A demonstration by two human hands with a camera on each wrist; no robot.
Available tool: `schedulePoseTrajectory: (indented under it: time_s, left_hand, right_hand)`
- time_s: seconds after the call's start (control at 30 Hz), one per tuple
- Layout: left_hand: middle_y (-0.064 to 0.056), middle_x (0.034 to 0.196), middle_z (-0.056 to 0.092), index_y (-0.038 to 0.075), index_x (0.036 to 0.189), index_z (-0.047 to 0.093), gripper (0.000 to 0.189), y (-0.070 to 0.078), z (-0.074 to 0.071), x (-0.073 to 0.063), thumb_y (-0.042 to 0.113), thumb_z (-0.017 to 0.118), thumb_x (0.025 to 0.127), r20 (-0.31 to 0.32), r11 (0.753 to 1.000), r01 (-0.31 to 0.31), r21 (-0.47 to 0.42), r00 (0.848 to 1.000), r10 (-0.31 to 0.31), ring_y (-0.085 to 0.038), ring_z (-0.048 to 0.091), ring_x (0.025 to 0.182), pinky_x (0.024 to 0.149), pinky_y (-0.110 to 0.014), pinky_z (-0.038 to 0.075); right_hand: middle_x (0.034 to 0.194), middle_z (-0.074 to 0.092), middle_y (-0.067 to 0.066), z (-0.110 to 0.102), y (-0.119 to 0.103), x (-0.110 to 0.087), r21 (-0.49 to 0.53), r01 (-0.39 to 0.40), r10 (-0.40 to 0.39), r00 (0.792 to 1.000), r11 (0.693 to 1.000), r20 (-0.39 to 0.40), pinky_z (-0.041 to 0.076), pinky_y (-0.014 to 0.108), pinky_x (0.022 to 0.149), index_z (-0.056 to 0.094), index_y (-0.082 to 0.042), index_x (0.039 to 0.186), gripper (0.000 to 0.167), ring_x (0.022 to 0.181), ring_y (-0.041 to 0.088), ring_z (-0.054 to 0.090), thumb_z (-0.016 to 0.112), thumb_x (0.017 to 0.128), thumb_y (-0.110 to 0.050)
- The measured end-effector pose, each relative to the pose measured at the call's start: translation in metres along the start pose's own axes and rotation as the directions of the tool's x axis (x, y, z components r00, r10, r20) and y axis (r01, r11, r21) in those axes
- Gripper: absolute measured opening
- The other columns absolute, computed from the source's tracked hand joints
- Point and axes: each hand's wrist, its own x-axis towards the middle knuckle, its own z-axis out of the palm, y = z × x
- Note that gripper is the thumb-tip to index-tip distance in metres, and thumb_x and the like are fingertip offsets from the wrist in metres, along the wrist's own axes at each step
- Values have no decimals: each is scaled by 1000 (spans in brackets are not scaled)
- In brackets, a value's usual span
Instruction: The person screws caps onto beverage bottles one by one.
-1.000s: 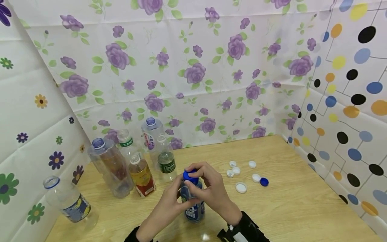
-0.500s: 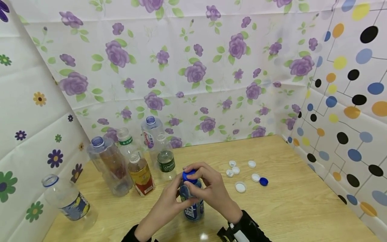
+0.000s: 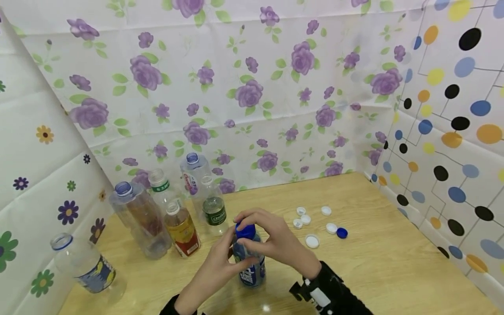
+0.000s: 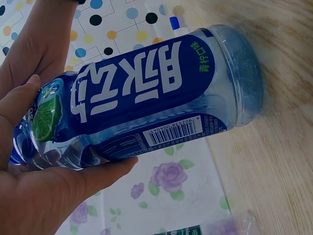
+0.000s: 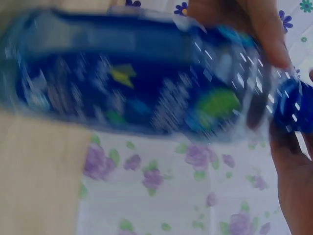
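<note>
We hold the blue-labelled bottle (image 3: 252, 275) upright near the tabletop's (image 3: 378, 271) front, left hand (image 3: 221, 259) gripping its upper body, right hand (image 3: 275, 237) pinching its blue cap (image 3: 246, 231). Six other bottles (image 3: 183, 234) stand uncapped beside loose caps (image 3: 312, 241); we judge only this cap remains.

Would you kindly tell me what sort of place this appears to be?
Perhaps a small screened-off indoor workspace: a wood-grain table backed by floral sheeting, uncapped bottles on its left side, and loose caps lying farther right.

The cap (image 3: 246, 231) is blue, the bottle label (image 4: 142, 100) blue too (white lettering (image 4: 129, 81)), the backdrop (image 3: 218, 98) white with purple roses (image 3: 249, 92).
</note>
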Motion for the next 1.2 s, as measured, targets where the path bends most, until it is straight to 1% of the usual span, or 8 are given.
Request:
schedulePoseTrajectory:
  time_s: [0.13, 0.33, 0.5, 0.67, 0.77, 0.93, 1.07, 1.2]
  left_hand:
    - [1, 158, 41, 36, 162, 18, 92, -1, 1, -1, 33, 78, 91, 20, 1000, 19, -15, 1000, -18, -24, 48, 140, 104, -48, 52]
    - [4, 162, 34, 40, 161, 17, 91, -1, 1, 1, 36, 76, 92, 46, 999, 41, -33, 998, -39, -26, 41, 145, 108, -49, 48]
    - [1, 165, 29, 33, 162, 18, 90, -2, 0, 0, 34, 76, 93, 51, 997, 65, -34, 997, -63, -30, 39, 146, 109, -56, 45]
    - [0, 163, 31, 32, 162, 19, 90, -2, -1, -1, 36, 76, 93, 59, 996, 75, -42, 996, -73, -31, 39, 146, 108, -58, 45]
    - [2, 162, 34, 34, 161, 20, 89, -3, -2, -1, 36, 76, 92, 61, 997, 60, -41, 997, -57, -28, 42, 144, 108, -56, 46]
    - [2, 157, 39, 29, 159, 26, 84, -3, -2, -1, 35, 76, 92, 57, 998, 51, -41, 997, -48, -25, 45, 142, 107, -51, 48]
    - [2, 158, 38, 27, 159, 26, 83, -2, -2, 0, 35, 76, 92, 54, 998, 56, -38, 997, -54, -26, 45, 142, 108, -50, 48]
    - [1, 160, 35, 29, 159, 26, 83, -1, -2, 1, 33, 76, 93, 51, 997, 64, -39, 997, -62, -27, 44, 142, 108, -53, 47]
  right_hand:
    - [127, 63, 7, -22, 1, 20, -3, 27, -26, 974, 1000, 224, 56, 24, 93, 62, -11, 125, 30, 117, 16, 63, 72, 97, -14]
    - [131, 62, 6, -54, -2, 53, 16, 64, -63, 845, 998, 532, 52, 23, 99, 64, -11, 127, 30, 122, 14, 59, 71, 98, -16]
    - [133, 63, 4, -68, -3, 67, -5, 51, -35, 754, 999, 656, 51, 21, 100, 66, -12, 128, 32, 124, 13, 59, 71, 98, -21]
    - [135, 63, 5, -72, -2, 73, -10, 53, -30, 699, 999, 715, 49, 17, 100, 67, -12, 131, 36, 125, 13, 59, 73, 96, -17]
    - [136, 63, 5, -72, -3, 74, -26, 59, -22, 681, 998, 732, 49, 16, 99, 67, -12, 132, 35, 125, 13, 60, 72, 97, -15]
    - [133, 64, 3, -70, -6, 76, -78, 39, 32, 674, 996, 738, 50, 18, 98, 68, -13, 130, 33, 123, 13, 60, 72, 97, -17]
    - [128, 65, 2, -67, -10, 75, -147, 30, 86, 688, 989, 721, 51, 17, 96, 69, -14, 128, 34, 119, 12, 61, 73, 96, -22]
    - [118, 66, 3, -60, -16, 72, -258, 34, 153, 729, 966, 668, 52, 14, 88, 70, -12, 124, 36, 106, 11, 64, 75, 93, -30]
